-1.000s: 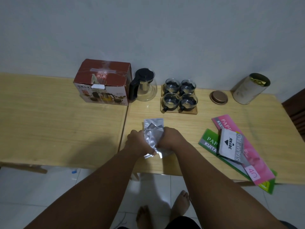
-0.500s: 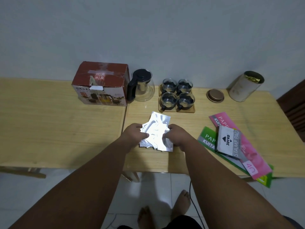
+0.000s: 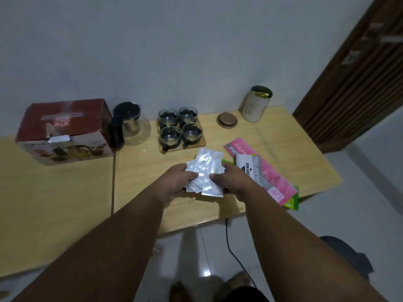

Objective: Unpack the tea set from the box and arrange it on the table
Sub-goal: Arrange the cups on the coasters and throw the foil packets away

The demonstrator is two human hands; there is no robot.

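Note:
A red tea set box [image 3: 65, 129] stands at the back left of the wooden table [image 3: 139, 171]. To its right stands a glass teapot [image 3: 130, 125] with a black lid and handle. Several glass cups [image 3: 180, 127] sit together on wooden coasters. My left hand [image 3: 177, 182] and my right hand [image 3: 233, 179] both grip a bunch of silver foil sachets [image 3: 206, 171], fanned out just above the table in front of the cups.
A cylindrical tin [image 3: 257, 103] stands open at the back right, its brown lid [image 3: 226, 119] lying beside it. Pink and green paper packs [image 3: 274, 184] and a stamp pad box [image 3: 250, 171] lie right of my hands. A dark wooden door [image 3: 359, 68] is far right.
The sachets were bunched tight between my hands, then spread out into a fan. My hands and the sachets have shifted to the right, closer to the paper packs. The camera view tilted.

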